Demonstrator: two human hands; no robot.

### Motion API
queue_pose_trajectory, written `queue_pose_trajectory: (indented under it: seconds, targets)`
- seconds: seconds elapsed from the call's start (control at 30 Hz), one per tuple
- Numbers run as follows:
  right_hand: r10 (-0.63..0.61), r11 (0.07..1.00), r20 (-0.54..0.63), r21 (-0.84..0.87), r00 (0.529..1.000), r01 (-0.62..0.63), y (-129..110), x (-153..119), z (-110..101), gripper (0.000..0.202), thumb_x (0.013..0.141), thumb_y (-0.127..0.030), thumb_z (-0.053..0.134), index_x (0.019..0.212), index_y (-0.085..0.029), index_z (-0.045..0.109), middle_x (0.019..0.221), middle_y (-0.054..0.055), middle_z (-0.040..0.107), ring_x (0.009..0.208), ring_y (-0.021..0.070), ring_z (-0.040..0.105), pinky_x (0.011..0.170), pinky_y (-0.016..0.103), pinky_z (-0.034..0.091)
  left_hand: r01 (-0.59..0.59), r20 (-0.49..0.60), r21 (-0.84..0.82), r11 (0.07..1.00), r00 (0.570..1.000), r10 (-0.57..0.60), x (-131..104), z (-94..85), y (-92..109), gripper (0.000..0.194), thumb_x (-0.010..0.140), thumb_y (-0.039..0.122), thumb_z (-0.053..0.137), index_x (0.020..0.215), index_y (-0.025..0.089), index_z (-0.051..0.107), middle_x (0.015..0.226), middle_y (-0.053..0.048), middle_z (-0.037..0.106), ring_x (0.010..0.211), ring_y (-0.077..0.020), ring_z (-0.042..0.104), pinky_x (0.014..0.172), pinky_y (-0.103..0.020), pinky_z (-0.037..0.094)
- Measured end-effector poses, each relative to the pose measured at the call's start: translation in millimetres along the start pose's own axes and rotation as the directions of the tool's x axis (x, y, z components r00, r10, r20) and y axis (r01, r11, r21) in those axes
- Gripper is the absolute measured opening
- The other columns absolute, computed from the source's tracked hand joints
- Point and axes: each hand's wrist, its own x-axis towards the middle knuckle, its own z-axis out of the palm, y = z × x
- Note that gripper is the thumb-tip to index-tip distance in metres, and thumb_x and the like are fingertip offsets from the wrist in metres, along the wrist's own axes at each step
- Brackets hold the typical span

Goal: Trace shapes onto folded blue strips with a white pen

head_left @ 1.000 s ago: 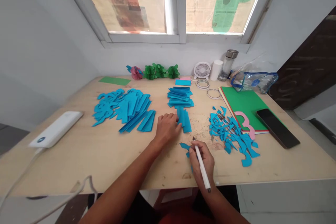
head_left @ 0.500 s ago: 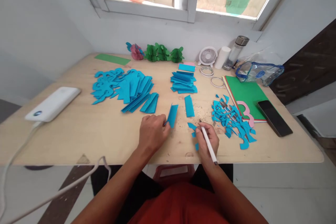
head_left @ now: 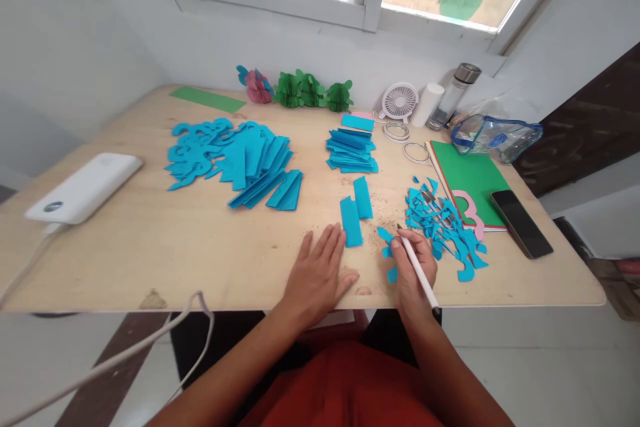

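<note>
My left hand (head_left: 320,272) lies flat on the table with its fingers stretched out, fingertips beside the lower end of a folded blue paper strip (head_left: 351,222). Another blue strip (head_left: 364,198) lies against that one, a little farther off. In my right hand (head_left: 416,267) is a white pen (head_left: 419,270), its dark tip pointing away from me. Small blue paper pieces (head_left: 392,274) show at the left edge of this hand, partly covered by it; whether the fingers touch them I cannot tell.
Blue cut-outs and folded strips (head_left: 250,160) are heaped at left, another strip stack (head_left: 351,150) behind. Scraps (head_left: 443,220) lie right, near green sheets (head_left: 473,177) and a phone (head_left: 521,223). A power bank (head_left: 85,187) with cable sits left. A fan (head_left: 399,102) and bottle (head_left: 454,97) stand behind.
My left hand has let go of the folded blue strip, which now lies on the table, and has flattened nearer to me. My right hand, still with the pen, has shifted slightly right.
</note>
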Motion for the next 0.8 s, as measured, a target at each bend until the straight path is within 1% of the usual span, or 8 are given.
queue_pose_trajectory:
  seconds: [0.13,0.23,0.37,0.5,0.57,0.67,0.73,0.8]
  targets:
    - [0.007,1.000,-0.013,0.013,1.000,-0.007,-2.3,1.5,0.2,0.024,0.074,-0.033,0.071,0.093,-0.020,0.066,0.080,0.000,0.064,0.074,0.0150,0.060,0.068,0.028,0.048,-0.024,0.051,-0.018,1.000,0.998,0.025,13.3,4.2,16.1,0.073,0.097,0.062,0.028,0.147,0.011,0.040,0.154,-0.013,0.040,0.145,-0.0276,0.032,0.120,-0.049,0.019]
    - [-0.012,1.000,-0.032,0.002,0.999,0.012,-5.3,3.8,0.5,0.026,0.073,-0.034,0.072,0.092,-0.019,0.067,0.085,0.002,0.064,0.076,0.0157,0.061,0.070,0.030,0.050,-0.017,0.100,-0.036,0.999,0.995,0.020,33.0,8.7,18.1,0.076,0.096,0.064,0.026,0.150,0.011,0.034,0.157,-0.013,0.033,0.147,-0.0274,0.028,0.120,-0.051,0.019]
    - [-0.029,0.999,-0.034,0.015,0.999,0.029,-10.0,3.3,-1.4,0.024,0.072,-0.034,0.072,0.091,-0.019,0.067,0.084,0.002,0.064,0.076,0.0155,0.061,0.069,0.029,0.050,0.009,0.137,-0.040,0.999,0.991,-0.004,66.1,19.0,3.1,0.079,0.095,0.067,0.026,0.152,0.013,0.030,0.159,-0.013,0.029,0.148,-0.0285,0.025,0.120,-0.053,0.017]
    - [-0.017,0.999,-0.032,0.027,0.999,0.018,-13.2,-2.5,-4.4,0.024,0.073,-0.033,0.072,0.091,-0.019,0.067,0.081,0.001,0.063,0.072,0.0143,0.060,0.065,0.028,0.049,0.091,0.130,-0.013,0.996,0.988,-0.089,100.4,26.0,-19.5,0.079,0.096,0.065,0.022,0.153,0.011,0.026,0.160,-0.014,0.024,0.150,-0.0289,0.021,0.120,-0.056,0.015]
    - [-0.015,0.999,-0.035,0.032,0.999,0.016,-14.3,-5.7,-5.6,0.023,0.073,-0.033,0.072,0.091,-0.019,0.066,0.080,0.001,0.063,0.071,0.0140,0.059,0.064,0.027,0.048,0.123,0.124,-0.001,0.992,0.985,-0.122,111.9,27.6,-26.7,0.078,0.096,0.064,0.024,0.154,0.011,0.024,0.160,-0.014,0.024,0.150,-0.0292,0.019,0.120,-0.056,0.015]
    - [-0.020,0.999,-0.025,0.034,0.999,0.021,-15.0,-8.5,-7.4,0.021,0.074,-0.032,0.071,0.090,-0.019,0.066,0.078,-0.001,0.062,0.069,0.0132,0.058,0.064,0.027,0.047,0.154,0.123,0.007,0.988,0.981,-0.153,111.3,27.9,-26.8,0.074,0.097,0.059,0.026,0.154,0.010,0.024,0.160,-0.014,0.025,0.150,-0.0296,0.020,0.120,-0.056,0.012]
    - [-0.024,0.999,-0.020,0.031,1.000,0.025,-14.4,-8.6,-8.9,0.021,0.074,-0.032,0.070,0.091,-0.020,0.066,0.078,-0.001,0.062,0.069,0.0133,0.057,0.065,0.027,0.046,0.149,0.131,-0.003,0.989,0.980,-0.147,95.6,25.7,-20.1,0.073,0.098,0.057,0.027,0.152,0.009,0.027,0.159,-0.016,0.026,0.149,-0.0302,0.023,0.120,-0.056,0.012]
    - [-0.024,0.999,-0.028,0.025,0.999,0.025,-12.9,-7.7,-10.1,0.021,0.074,-0.031,0.070,0.092,-0.020,0.066,0.079,0.000,0.062,0.072,0.0142,0.059,0.067,0.028,0.047,0.090,0.116,-0.029,0.995,0.989,-0.086,70.1,20.6,-11.1,0.074,0.097,0.059,0.030,0.150,0.007,0.032,0.157,-0.018,0.032,0.147,-0.0314,0.027,0.119,-0.056,0.014]
